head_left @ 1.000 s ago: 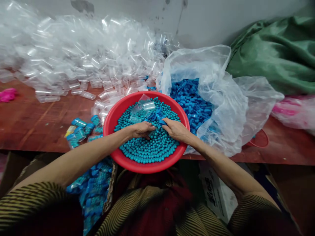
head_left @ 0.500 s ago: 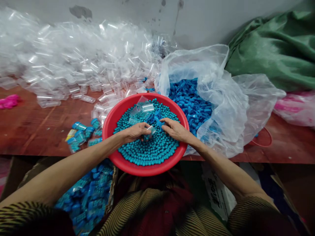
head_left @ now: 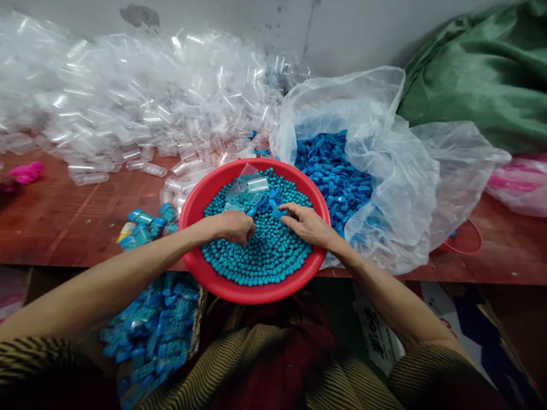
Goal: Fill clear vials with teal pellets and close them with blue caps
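Red basin (head_left: 256,294): turquoise beads (head_left: 273,259) spread across it, with clear tubes (head_left: 258,184) and blue caps (head_left: 274,197) lying on top toward the far side.
Plastic bag (head_left: 401,171): open, beside the basin, with more caps (head_left: 333,168) inside.
Cardboard box (head_left: 196,322): below the table edge, full of capped tubes (head_left: 160,327).
Left hand (head_left: 238,227): fingers curled down at the beads; cannot tell what they hold.
Right hand (head_left: 306,224): thumb and forefinger narrowly parted by a cap; grip unclear.
Since half a second ago: left hand has turned knuckles-up, hiding its tube.
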`<state>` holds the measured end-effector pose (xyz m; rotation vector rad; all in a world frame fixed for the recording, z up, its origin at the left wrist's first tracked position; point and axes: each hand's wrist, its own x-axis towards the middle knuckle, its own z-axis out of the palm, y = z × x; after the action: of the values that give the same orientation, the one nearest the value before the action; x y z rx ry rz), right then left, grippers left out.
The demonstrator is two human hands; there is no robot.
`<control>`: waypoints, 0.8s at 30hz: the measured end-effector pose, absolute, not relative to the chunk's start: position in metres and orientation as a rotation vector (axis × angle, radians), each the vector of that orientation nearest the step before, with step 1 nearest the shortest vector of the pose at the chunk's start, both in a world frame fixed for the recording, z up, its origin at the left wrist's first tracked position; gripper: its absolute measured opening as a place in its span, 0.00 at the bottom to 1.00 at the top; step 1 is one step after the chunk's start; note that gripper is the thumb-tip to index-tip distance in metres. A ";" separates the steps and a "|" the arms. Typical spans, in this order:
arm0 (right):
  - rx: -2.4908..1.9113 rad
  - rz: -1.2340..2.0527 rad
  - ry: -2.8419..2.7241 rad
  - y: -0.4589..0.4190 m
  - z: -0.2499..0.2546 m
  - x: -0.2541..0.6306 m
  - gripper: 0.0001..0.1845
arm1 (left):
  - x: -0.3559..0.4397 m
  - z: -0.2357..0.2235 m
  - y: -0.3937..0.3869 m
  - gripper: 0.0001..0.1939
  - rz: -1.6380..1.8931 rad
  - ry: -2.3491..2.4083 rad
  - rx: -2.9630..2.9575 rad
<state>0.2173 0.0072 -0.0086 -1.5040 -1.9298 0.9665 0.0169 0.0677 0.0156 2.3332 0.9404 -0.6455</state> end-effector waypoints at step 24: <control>-1.356 1.052 -1.792 0.007 -0.016 0.222 0.17 | 0.002 -0.005 0.050 0.20 -0.570 0.873 2.518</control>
<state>0.2224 0.0072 -0.0160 -1.3555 -1.7916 1.0518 0.0019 0.0497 -0.0051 2.5180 0.8730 -0.5698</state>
